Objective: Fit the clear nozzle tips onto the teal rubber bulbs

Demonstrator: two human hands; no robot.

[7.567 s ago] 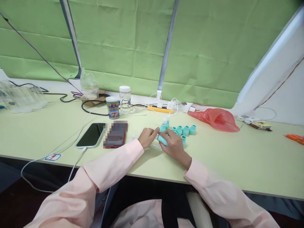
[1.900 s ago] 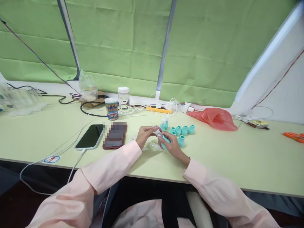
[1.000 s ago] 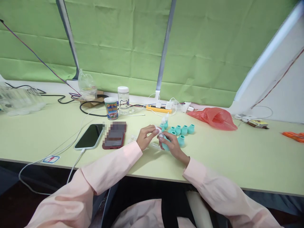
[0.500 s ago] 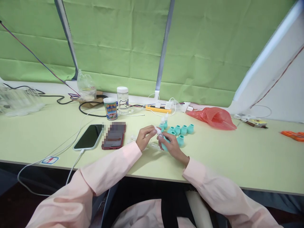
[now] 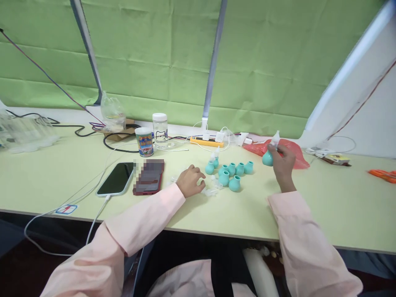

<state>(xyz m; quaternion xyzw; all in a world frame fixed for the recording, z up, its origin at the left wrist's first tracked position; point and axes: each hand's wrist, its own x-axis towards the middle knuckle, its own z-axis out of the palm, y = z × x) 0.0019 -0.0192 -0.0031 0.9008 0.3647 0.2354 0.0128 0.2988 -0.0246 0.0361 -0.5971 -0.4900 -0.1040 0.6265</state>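
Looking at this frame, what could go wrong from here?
The right hand pinches a teal bulb with a clear nozzle near its neck, above the table; a loose grip might drop it.

The left hand is beside loose clear pieces, so a careless sweep could scatter them.

The white cable plugged into the left phone hangs over the table's near edge; a snag could drag that phone.

Shows plain turquoise round rubbery bulbs [image 5: 234, 184], a translucent red crumpled plastic bag [image 5: 300, 158], and a white-rimmed cylindrical cup [image 5: 145, 143] with multicoloured print (mostly blue).
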